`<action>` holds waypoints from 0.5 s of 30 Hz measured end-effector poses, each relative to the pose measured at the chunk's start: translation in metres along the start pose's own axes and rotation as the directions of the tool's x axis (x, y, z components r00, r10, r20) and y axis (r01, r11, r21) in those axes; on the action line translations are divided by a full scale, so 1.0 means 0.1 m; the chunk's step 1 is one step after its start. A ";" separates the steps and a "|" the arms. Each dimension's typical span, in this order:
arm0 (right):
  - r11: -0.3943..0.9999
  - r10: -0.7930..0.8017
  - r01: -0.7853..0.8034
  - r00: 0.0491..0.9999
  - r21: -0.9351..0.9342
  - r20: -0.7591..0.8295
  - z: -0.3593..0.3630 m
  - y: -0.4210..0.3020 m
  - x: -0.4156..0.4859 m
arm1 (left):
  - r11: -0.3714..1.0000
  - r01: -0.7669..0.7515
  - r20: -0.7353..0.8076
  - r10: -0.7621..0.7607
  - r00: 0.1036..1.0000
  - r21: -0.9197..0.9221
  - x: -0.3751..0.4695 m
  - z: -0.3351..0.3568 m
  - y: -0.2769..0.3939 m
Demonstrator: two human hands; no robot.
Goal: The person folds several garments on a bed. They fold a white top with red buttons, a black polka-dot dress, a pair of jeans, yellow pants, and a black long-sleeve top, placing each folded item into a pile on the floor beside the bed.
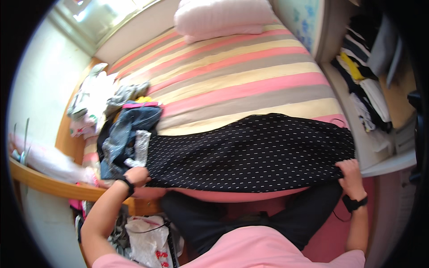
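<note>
A black garment with small white dashes lies spread flat across the near edge of the bed, in front of my knees. My left hand grips its lower left corner, next to a heap with blue denim and a silvery-white cloth piece. At the garment's right end, my right hand pinches the lower right edge. The exact kind of garment cannot be told. Both wrists wear black bands.
The bed has a striped sheet, with folded white bedding at its far end. Light clothes lie at the left by a wooden bed rail. On the right, a cabinet shelf holds folded clothes. Plastic bags sit below left.
</note>
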State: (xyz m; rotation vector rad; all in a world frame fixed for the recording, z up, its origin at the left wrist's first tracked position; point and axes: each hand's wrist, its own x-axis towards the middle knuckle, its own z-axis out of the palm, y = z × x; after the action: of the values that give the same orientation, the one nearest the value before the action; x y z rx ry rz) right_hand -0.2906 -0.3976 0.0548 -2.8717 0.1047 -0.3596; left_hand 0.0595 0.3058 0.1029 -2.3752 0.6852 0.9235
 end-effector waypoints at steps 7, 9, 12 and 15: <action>0.998 0.059 -0.059 0.998 0.001 -0.002 -0.08 -0.02 -0.01 | 0.968 -0.193 0.187 0.222 0.957 -0.163 0.16 0.10 -0.13; 1.000 0.020 -0.020 1.000 0.010 -0.008 -0.10 -0.03 -0.04 | 0.977 -0.115 0.084 0.132 0.988 -0.179 0.14 -0.07 -0.14; 1.000 0.024 -0.024 1.000 0.007 -0.014 -0.13 0.01 -0.13 | 0.987 0.060 -0.154 -0.083 0.985 -0.148 0.19 -0.36 -0.19; 0.987 0.129 -0.128 0.992 0.093 0.004 -0.14 0.15 -0.29 | 0.981 0.076 -0.282 -0.125 0.951 -0.181 0.37 -0.59 -0.39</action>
State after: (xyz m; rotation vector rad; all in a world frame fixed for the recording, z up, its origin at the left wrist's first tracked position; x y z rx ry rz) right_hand -0.3224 -0.4123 0.0574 -2.7551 0.2649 -0.3326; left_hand 0.1348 0.2890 0.1249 -2.7030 0.6061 0.6125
